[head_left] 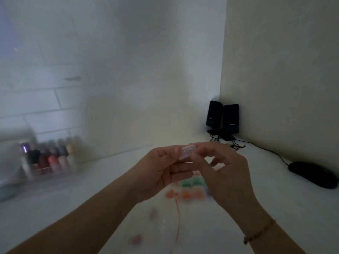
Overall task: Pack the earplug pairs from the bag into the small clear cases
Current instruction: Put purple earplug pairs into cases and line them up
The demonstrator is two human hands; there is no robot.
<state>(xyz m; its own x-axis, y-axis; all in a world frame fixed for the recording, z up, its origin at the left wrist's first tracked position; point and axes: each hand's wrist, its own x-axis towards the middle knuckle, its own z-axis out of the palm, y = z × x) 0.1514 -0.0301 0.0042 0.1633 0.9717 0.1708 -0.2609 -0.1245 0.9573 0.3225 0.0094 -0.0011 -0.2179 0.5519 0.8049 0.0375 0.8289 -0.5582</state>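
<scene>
Left hand: the left hand [161,167] is up above the desk, fingers curled, thumb and fingertips pinching the left edge of the small clear case [187,152].
Right hand: the right hand [225,173] meets it from the other side, thumb and forefinger clamped on the right edge of the same case, the other fingers loosely bent below.
Case: held between both sets of fingertips, tilted; too blurred to tell whether it is open or what is inside.
Earplugs: green earplugs [190,183] and orange earplugs [185,194] lie on the white desk [275,189] right under the fingers; a few pinkish ones [136,239] sit nearer the wrists, all smeared by blur.
Wrist: a bead bracelet [258,233] circles the right wrist.
Beyond the fingers: two black speakers [222,119] stand in the corner.
Right of the fingers: a black mouse [311,174], well apart.
Left of the fingers: a rack of little bottles [52,158], well apart.
</scene>
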